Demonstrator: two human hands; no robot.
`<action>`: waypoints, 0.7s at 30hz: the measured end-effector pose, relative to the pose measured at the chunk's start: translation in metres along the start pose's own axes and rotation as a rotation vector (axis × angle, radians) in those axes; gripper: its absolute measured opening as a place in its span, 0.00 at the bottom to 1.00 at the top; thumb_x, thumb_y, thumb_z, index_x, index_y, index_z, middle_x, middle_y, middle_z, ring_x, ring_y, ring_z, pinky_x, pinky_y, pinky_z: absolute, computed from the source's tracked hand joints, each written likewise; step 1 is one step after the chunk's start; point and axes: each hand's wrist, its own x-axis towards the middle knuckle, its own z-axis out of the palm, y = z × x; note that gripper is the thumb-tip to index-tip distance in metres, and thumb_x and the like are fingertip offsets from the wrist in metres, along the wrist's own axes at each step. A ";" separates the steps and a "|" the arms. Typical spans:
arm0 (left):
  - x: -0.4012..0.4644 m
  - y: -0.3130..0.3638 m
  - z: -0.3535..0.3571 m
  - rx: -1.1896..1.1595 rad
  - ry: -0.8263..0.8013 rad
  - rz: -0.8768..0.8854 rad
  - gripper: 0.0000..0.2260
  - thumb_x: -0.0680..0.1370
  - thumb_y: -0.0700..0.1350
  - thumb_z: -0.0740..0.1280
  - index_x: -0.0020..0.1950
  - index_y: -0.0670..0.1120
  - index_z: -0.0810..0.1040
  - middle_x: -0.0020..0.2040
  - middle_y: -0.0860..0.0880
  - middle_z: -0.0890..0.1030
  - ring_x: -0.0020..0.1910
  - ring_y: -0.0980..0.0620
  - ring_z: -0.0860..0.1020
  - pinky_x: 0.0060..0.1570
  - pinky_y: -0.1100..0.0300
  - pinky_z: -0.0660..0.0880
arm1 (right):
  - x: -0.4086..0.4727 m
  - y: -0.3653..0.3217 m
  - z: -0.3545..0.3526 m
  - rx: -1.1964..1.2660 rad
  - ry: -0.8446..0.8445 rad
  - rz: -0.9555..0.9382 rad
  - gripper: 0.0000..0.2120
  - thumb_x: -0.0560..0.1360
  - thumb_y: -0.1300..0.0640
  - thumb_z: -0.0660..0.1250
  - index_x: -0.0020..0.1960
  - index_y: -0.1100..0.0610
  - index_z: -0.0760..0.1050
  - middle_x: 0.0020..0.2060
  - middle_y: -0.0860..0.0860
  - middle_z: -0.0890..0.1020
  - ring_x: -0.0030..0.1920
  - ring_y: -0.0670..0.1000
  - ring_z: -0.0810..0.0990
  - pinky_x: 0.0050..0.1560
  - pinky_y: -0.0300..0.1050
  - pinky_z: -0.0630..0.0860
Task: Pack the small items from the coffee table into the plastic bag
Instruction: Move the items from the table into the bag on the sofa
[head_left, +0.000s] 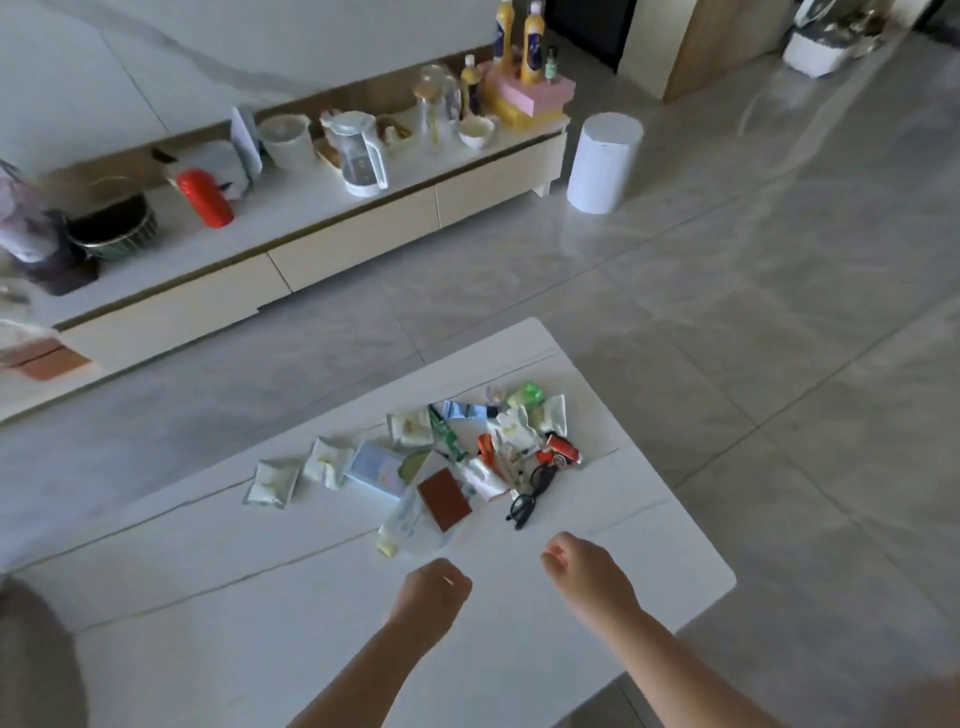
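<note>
A heap of small items lies on the white coffee table (208, 597). It includes white sachets (272, 483), a light blue packet (374, 470), a brown box (444, 499), a green packet (527, 395), red pieces (561, 449) and black glasses (530, 493). Something clear and crumpled, perhaps the plastic bag (415, 532), lies partly under the brown box. My left hand (436, 587) hovers just below that clear thing, fingers curled, holding nothing I can see. My right hand (576, 566) is curled the same way, just below the glasses.
The table's right edge and rounded corner (727, 577) are close to my right arm. Across the tiled floor stands a low cabinet (363, 239) carrying a kettle (358, 153), a red bottle (205, 197) and other bottles. A white cylindrical bin (602, 161) stands beside it.
</note>
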 end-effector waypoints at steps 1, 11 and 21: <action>0.017 0.003 0.005 -0.001 -0.003 -0.015 0.05 0.76 0.48 0.64 0.40 0.53 0.76 0.45 0.50 0.81 0.43 0.51 0.79 0.42 0.65 0.74 | 0.017 0.003 0.005 -0.011 -0.012 -0.002 0.13 0.80 0.51 0.55 0.55 0.57 0.74 0.51 0.52 0.80 0.51 0.51 0.78 0.46 0.43 0.74; 0.192 0.023 0.066 -0.073 0.102 -0.073 0.20 0.78 0.51 0.62 0.69 0.50 0.69 0.67 0.48 0.71 0.52 0.54 0.74 0.42 0.64 0.71 | 0.182 0.054 0.058 -0.087 -0.051 0.017 0.13 0.80 0.50 0.54 0.56 0.56 0.73 0.53 0.51 0.78 0.54 0.51 0.77 0.47 0.42 0.72; 0.305 0.030 0.105 -0.162 0.257 -0.292 0.24 0.77 0.51 0.64 0.66 0.42 0.60 0.62 0.42 0.73 0.45 0.49 0.72 0.35 0.59 0.70 | 0.276 0.083 0.110 -0.062 0.112 0.226 0.19 0.78 0.42 0.58 0.56 0.58 0.67 0.48 0.52 0.81 0.50 0.55 0.80 0.38 0.44 0.70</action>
